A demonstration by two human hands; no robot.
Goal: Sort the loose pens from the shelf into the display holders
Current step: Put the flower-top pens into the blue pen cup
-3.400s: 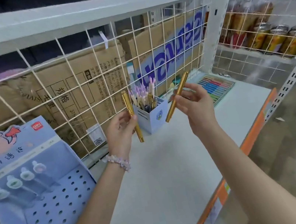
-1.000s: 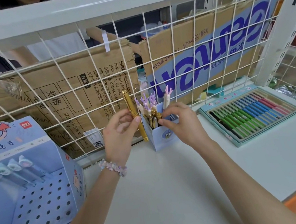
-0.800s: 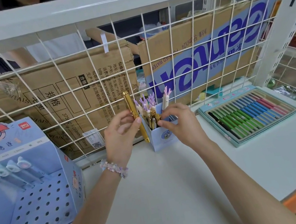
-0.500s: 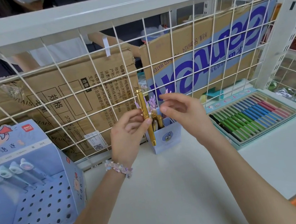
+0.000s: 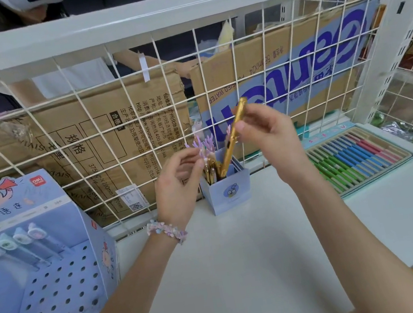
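1. The gold pen [image 5: 234, 135] has changed hands: half a second ago my left hand [image 5: 177, 185] held it upright beside the small blue holder [image 5: 228, 192]; now my right hand [image 5: 268, 135] has it, the grip clamped on its upper part between thumb and fingertips.

2. The pen now slants, its top up to the right in front of the wire grid [image 5: 111, 111], its lower tip dipping into the holder's open mouth among the pens already standing there, some gold, some with lilac antler-shaped tops [image 5: 204, 143] (I cannot tell whether the tip has reached the bottom).

3. My left hand, bead bracelet [image 5: 167, 230] at the wrist, has let the pen go. Its grip is apart and holds nothing, fingers loosely curled just left of the holder, fingertips close to the lilac tops.

4. The view has shifted a little too: the holder sits on the white shelf [image 5: 245, 272] near the grid, the large blue perforated display stand [image 5: 48, 276] is well to its left, and a tray of coloured pens [image 5: 357, 156] lies to its right.

5. What this means, as I judge it: this second gold pen is about to be seated, and once the right grip lets go both gold pens will be sorted (no other loose pens show on the shelf).
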